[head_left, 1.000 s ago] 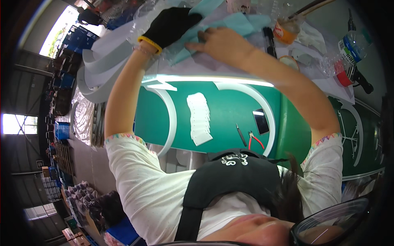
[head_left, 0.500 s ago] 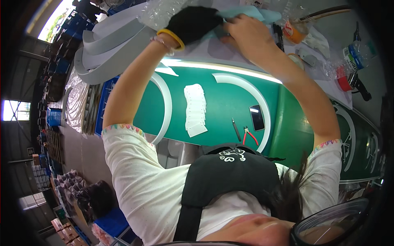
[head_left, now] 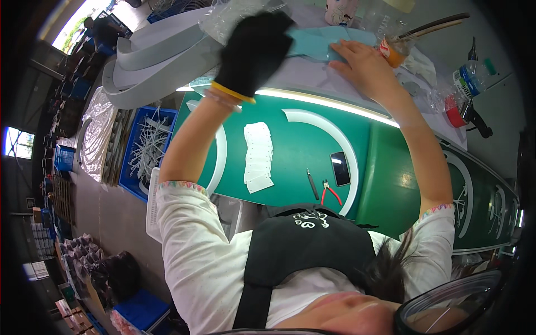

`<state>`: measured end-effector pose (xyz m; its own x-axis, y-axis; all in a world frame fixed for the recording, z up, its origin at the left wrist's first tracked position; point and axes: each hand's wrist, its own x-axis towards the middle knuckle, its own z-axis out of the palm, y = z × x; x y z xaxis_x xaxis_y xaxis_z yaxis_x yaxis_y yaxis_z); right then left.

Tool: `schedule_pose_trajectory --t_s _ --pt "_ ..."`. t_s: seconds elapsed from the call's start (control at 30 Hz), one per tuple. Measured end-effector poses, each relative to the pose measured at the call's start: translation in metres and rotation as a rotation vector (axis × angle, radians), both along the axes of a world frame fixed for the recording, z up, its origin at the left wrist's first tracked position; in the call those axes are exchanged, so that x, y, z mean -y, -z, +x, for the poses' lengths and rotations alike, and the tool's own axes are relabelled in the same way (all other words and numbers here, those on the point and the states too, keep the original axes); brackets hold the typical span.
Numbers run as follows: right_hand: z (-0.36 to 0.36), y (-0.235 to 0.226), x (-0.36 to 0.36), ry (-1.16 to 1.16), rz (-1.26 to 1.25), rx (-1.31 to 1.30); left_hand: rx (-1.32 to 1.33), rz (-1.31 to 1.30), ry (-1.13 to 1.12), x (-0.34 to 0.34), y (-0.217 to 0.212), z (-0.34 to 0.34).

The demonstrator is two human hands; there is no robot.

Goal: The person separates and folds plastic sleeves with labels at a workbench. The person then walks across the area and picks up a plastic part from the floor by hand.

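Observation:
My left hand [head_left: 257, 53], in a black glove with a yellow band at the wrist, is over the back shelf, left of a light blue cloth [head_left: 312, 43]. Motion smears its fingers, so their grip does not show. My bare right hand [head_left: 365, 66] lies on the cloth's right part, fingers stretched and apart. Below on the green table are a fanned row of white cards [head_left: 258, 156], a curved white strip [head_left: 340, 139] and another curved strip [head_left: 222, 153] partly behind my left arm. Red-handled nippers [head_left: 330, 192], a dark pen-like tool [head_left: 312, 184] and a phone [head_left: 340, 168] lie at right.
Large curved grey pieces [head_left: 148, 84] lie at the back left, beside clear plastic wrap [head_left: 226, 22]. Bottles and an orange-filled cup [head_left: 395, 56] stand at the back right. A lit tube [head_left: 312, 99] runs along the shelf edge. A blue crate [head_left: 146, 145] holds thin white pieces.
My left hand has come away from my right hand, moving left and nearer. My right hand has shifted right and down, and more of the blue cloth shows between them.

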<state>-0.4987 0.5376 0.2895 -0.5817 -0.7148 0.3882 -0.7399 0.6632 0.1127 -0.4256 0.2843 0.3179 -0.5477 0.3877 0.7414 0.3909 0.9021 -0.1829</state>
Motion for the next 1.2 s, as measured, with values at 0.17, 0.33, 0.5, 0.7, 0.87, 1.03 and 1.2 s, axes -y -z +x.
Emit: schedule_pose_trajectory --t_s 0.17,0.33,0.5,0.7,0.87,1.03,1.2 --pt "-0.010 -0.018 0.010 -0.029 -0.165 -0.139 0.094 0.332 -0.576 0.060 -0.041 -0.022" --pt "-0.029 -0.024 0.038 -0.104 -0.191 -0.252 0.214 0.347 -0.441 0.096 -0.022 -0.068" --pt "-0.011 -0.042 0.036 -0.064 -0.413 0.100 0.060 0.329 -0.163 0.032 -0.030 -0.059" --pt "-0.020 -0.042 0.045 -0.151 -1.199 1.530 -0.210 0.191 -0.095 -0.050 0.008 -0.019" --pt "-0.042 -0.032 0.053 0.015 -1.369 1.562 -0.150 0.194 -0.060 -0.102 0.030 0.001" --pt "-0.057 -0.017 0.046 0.072 -1.137 1.283 0.098 0.421 0.148 -0.093 0.016 0.038" --pt "-0.031 -0.032 0.044 -0.124 -1.289 1.089 0.059 0.867 0.141 -0.035 0.015 0.042"
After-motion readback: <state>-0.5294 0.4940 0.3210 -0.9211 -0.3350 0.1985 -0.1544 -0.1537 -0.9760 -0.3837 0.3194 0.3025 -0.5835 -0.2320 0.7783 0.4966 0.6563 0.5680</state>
